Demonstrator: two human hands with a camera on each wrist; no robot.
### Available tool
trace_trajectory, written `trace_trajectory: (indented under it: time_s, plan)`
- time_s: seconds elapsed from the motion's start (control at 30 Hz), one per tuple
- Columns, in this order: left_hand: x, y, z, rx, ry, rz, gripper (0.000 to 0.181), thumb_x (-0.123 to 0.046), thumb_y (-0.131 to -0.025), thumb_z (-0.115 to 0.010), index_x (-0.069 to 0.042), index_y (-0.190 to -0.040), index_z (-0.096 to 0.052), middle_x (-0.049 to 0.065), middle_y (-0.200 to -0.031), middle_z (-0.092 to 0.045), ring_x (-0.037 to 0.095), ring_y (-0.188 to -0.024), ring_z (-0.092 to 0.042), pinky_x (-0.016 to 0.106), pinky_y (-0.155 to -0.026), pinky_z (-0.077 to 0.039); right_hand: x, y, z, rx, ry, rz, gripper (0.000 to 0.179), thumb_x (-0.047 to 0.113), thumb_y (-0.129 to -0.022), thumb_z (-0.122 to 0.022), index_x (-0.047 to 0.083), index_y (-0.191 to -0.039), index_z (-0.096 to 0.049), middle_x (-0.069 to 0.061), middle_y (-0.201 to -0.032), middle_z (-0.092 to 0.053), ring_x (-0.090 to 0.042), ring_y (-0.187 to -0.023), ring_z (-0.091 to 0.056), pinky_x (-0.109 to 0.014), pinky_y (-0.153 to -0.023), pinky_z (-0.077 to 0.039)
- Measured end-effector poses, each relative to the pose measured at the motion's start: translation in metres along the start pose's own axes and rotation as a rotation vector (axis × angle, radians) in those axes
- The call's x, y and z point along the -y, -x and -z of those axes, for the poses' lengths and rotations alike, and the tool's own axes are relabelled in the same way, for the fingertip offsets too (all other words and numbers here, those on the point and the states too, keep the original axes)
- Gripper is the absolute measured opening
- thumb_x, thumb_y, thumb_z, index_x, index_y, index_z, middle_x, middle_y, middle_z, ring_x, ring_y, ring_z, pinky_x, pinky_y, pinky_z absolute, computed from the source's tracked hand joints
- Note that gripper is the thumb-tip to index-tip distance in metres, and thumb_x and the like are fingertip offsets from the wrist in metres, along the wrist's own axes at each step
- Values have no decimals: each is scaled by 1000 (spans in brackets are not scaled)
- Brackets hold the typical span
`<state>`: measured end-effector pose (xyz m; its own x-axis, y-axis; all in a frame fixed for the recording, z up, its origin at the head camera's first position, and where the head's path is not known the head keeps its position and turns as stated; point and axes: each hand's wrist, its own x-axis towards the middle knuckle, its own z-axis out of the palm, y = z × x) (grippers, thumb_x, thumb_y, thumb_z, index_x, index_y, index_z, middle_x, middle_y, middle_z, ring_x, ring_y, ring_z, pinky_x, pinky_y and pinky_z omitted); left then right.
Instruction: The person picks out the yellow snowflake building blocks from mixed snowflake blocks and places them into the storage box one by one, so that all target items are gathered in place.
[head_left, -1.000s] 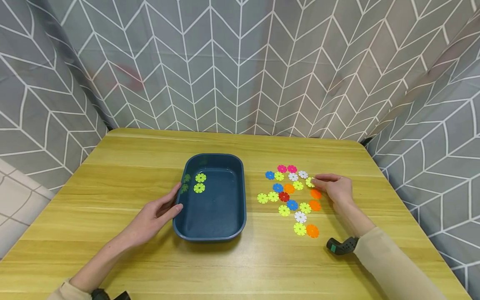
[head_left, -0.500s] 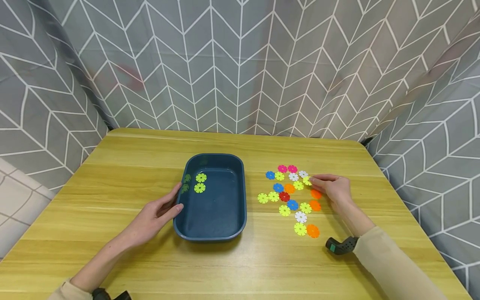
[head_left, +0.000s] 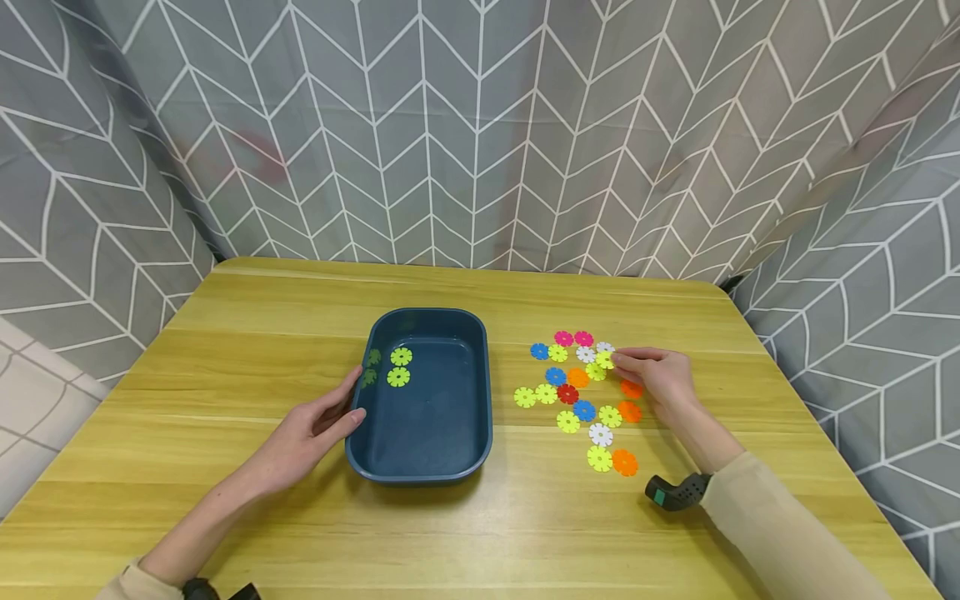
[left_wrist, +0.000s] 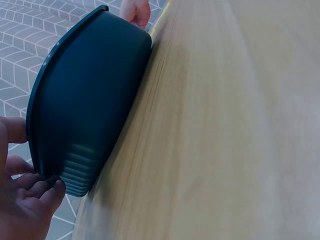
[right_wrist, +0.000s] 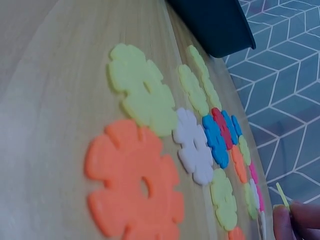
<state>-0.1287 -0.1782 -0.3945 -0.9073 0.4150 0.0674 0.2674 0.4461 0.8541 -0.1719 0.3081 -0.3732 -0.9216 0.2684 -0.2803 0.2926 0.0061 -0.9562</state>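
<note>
My left hand (head_left: 313, 433) holds the left side of a dark blue plastic bin (head_left: 427, 477), thumb at the rim; in the left wrist view its fingers (left_wrist: 47, 192) curl against the bin's outer wall. Two yellow-green snowflake discs (head_left: 401, 357) lie inside the bin. At the right, my right hand (head_left: 667, 377) pinches another yellow-green snowflake disc (head_left: 605, 360) by its edge. In the right wrist view that disc (right_wrist: 282, 194) is seen edge-on, off the table. Below it in the head view lies a similar yellow-green disc (head_left: 595, 372), partly covered.
Several loose snowflake discs in blue, pink, white, red, orange and yellow-green spread over the wooden table (head_left: 525, 533) right of the bin. An orange disc (head_left: 626, 462) lies nearest the front. A grey patterned curtain (head_left: 450, 150) hangs behind the table.
My right hand has moved slightly left with the pinched yellow-green disc, which now overlaps the view of its neighbours. The left hand and the bin have stayed in place.
</note>
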Motion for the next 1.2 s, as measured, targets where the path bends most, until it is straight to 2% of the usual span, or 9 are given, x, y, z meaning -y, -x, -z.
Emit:
trace_trajectory:
  time_s: [0.7,0.93,1.0,1.1,1.17,1.2]
  plan:
    - [-4,1,0,2,-3,-24,64,-30,-105,-51,-7,-158,-24,19,-162,-27,37,-144,-36,5,-99,-39,9,9,-20,62,-36,6,49,7,-94,-69,-13,-135,-53,5,-91,-71,-10,-89,-75,-34,-98,-52]
    - [-2,1,0,2,-9,-11,65,-31,-105,-51,-8,-159,-24,18,-163,-27,36,-144,-36,7,-100,-40,13,13,-31,90,-83,13,49,5,-93,-69,-15,-135,-52,1,-93,-72,-11,-87,-75,-33,-95,-55]
    - [-2,1,0,1,-15,-12,64,-32,-105,-51,-8,-159,-24,18,-162,-27,37,-144,-37,12,-102,-43,15,16,-35,101,-81,14,48,5,-93,-69,-15,-134,-53,2,-94,-72,-10,-87,-75,-31,-94,-56]
    - [-3,2,0,2,-15,-15,64,-30,-105,-51,-8,-159,-24,19,-162,-27,37,-143,-37,12,-102,-43,17,20,-41,113,-58,18,47,8,-93,-70,-14,-132,-56,3,-93,-72,-9,-86,-75,-28,-91,-57]
    - [-4,2,0,3,-18,-22,63,-30,-105,-51,-8,-159,-24,20,-162,-28,38,-143,-38,17,-103,-45,19,22,-45,122,-44,20,46,9,-93,-70,-13,-131,-57,3,-93,-72,-10,-88,-75,-26,-90,-58]
    - [-4,2,0,3,-14,-17,63,-30,-105,-51,-8,-159,-24,20,-162,-28,38,-143,-37,14,-103,-44,20,23,-47,127,-45,20,46,9,-93,-70,-13,-131,-57,3,-93,-72,-12,-89,-75,-26,-90,-58]
